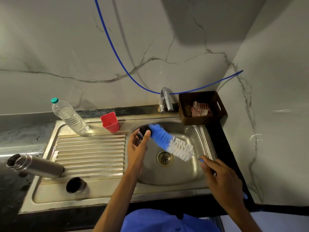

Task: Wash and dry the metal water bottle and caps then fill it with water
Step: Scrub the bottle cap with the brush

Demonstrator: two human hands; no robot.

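Note:
My left hand (136,148) holds a small black cap (145,130) over the sink basin (187,171). A blue and white bottle brush (168,141) has its blue tip against that cap. My right hand (220,180) grips the brush's handle at the basin's right side. The metal water bottle (36,165) lies on its side, open mouth to the left, at the left end of the draining board (90,154). A second cap (75,185), dark inside with a metal wall, sits near the board's front edge.
A clear plastic bottle (69,117) with a green lid and a red cup (110,122) stand at the back of the board. The tap (166,99) rises behind the basin. A brown basket (202,107) with a checked cloth sits at the back right. A blue tube (133,77) hangs across the wall.

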